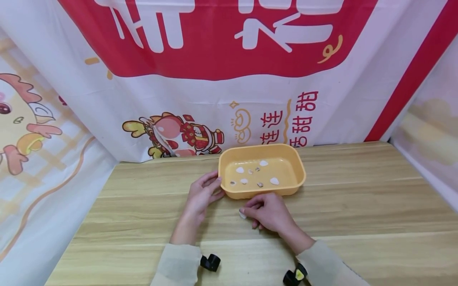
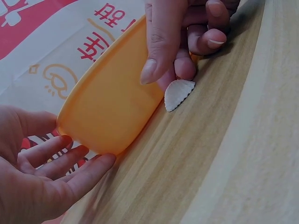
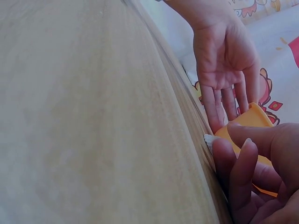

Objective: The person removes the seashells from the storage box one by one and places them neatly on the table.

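A white ribbed seashell (image 2: 179, 94) is pinched between the thumb and fingers of my right hand (image 1: 270, 212), just in front of the yellow tray (image 1: 262, 194). The shell sits low near the tabletop; whether it touches the wood I cannot tell. At the tray's left end, my left hand (image 1: 200, 196) touches the outer wall and rim with nearly straight, spread fingers (image 3: 229, 100). Inside the tray lie several small shells, among them a white one (image 1: 274, 181), a pale one (image 1: 240, 170) and a dark one (image 1: 260, 184), spaced apart on the bottom.
The tray stands at the back of a wooden table (image 1: 358, 198), close to a white and red printed cloth (image 1: 214, 59) hanging behind. Side cloths (image 1: 53, 190) flank the table. Black wrist devices (image 1: 211, 263) sit at both sleeves.
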`<state>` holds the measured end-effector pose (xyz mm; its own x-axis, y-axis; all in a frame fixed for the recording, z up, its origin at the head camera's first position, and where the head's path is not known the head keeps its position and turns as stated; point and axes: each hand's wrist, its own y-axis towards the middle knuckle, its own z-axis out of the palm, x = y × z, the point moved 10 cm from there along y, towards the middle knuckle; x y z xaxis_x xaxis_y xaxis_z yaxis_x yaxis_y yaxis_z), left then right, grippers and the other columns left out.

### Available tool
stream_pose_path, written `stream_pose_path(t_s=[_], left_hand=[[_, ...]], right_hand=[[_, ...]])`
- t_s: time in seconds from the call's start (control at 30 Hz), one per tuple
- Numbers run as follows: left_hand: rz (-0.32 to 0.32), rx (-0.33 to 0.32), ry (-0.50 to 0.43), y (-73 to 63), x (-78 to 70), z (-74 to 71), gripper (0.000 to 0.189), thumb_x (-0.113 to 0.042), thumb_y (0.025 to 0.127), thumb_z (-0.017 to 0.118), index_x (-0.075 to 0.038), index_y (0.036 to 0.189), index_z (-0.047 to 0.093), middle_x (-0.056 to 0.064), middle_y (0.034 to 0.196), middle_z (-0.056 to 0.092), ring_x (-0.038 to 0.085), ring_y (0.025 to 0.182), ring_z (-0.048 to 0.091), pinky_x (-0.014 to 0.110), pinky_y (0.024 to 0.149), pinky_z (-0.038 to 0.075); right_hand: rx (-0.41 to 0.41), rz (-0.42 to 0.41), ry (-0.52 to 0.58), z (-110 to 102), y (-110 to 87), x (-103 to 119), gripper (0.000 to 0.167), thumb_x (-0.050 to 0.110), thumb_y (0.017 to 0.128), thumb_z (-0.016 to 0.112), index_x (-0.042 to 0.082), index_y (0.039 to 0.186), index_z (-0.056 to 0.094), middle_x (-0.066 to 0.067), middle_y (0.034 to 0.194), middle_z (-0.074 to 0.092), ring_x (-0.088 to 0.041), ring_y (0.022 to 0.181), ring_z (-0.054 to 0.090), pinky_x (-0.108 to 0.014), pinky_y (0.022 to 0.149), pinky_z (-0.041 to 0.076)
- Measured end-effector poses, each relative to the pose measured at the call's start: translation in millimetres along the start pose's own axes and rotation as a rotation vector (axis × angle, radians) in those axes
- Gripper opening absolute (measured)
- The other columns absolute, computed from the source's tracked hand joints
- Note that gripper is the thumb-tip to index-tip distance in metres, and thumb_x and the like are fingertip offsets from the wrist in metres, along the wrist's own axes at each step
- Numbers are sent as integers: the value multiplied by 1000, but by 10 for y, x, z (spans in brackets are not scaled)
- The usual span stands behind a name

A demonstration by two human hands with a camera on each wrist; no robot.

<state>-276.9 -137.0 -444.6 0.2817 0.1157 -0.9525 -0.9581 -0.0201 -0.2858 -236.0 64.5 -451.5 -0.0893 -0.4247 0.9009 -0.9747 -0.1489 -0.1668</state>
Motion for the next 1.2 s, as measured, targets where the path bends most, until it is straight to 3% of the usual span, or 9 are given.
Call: stream_pose_path(t_s=[0.3,0.57,1.2], left_hand=[[6,-2,1,5,0,3,47,-12,107,65,-6,153,56,21,157,57,39,141,61,50,115,58],[11,-1,5,3,-1,12,47,-12,107,65,-5,153,56,22,157,56,40,141,61,49,114,59],[-9,-17,15,2,9,5,46,-14,108,65,-8,153,57,20,157,57,38,140,62,46,113,60]], right_hand=[[7,-15,6,1,0,21,11,22,90,89,13,93,83,-3,70,75,-13,49,65,-31,44,59],[21,-26,18,-28,-7,27,21,32,91,88,13,95,82,-4,71,76,-15,50,66,-32,46,61],[121,-57,39,-140,-91,119,21,33,92,87,13,100,82,-7,82,80,-17,63,71,-31,56,62]])
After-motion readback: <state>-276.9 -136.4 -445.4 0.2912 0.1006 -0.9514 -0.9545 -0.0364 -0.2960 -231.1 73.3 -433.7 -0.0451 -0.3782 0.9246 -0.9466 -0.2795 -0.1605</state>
